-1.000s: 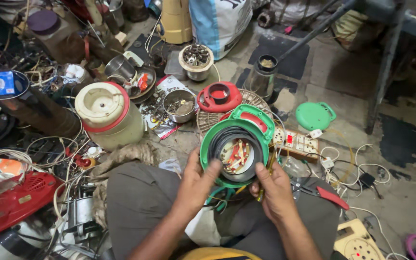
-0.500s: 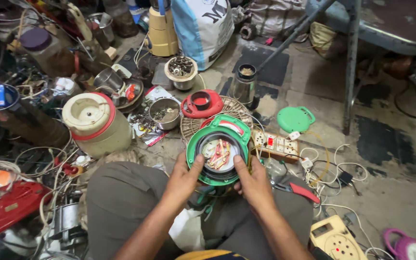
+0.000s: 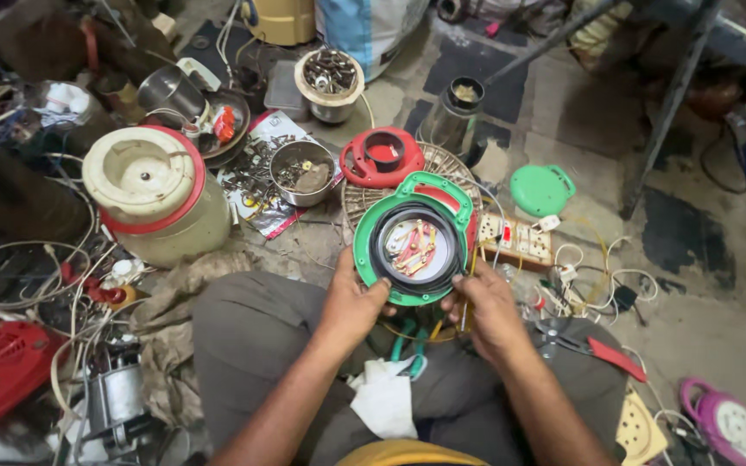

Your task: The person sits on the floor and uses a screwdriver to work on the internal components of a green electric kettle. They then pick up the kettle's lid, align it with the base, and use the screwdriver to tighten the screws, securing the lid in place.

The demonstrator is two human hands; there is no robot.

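Note:
A round green appliance casing (image 3: 414,237) with a black inner ring rests over my lap, its inside showing red and yellow wires and metal contacts. My left hand (image 3: 354,302) grips its lower left rim. My right hand (image 3: 487,308) holds the lower right rim, with thin wires running past its fingers. A white cloth (image 3: 386,401) lies on my lap below the hands. A red casing part (image 3: 383,157) of like shape sits on a round wire grille (image 3: 451,166) just beyond the green one.
A cream and red jar-shaped appliance (image 3: 155,194) stands at left beside a steel bowl of small parts (image 3: 301,172). A green lid (image 3: 541,188), a power strip (image 3: 518,239), red-handled pliers (image 3: 602,352) and loose cables lie at right. A motor (image 3: 116,399) sits bottom left.
The view has closed in on the green casing. Both hands keep hold of its lower rim, and the casing has shifted little in my lap.

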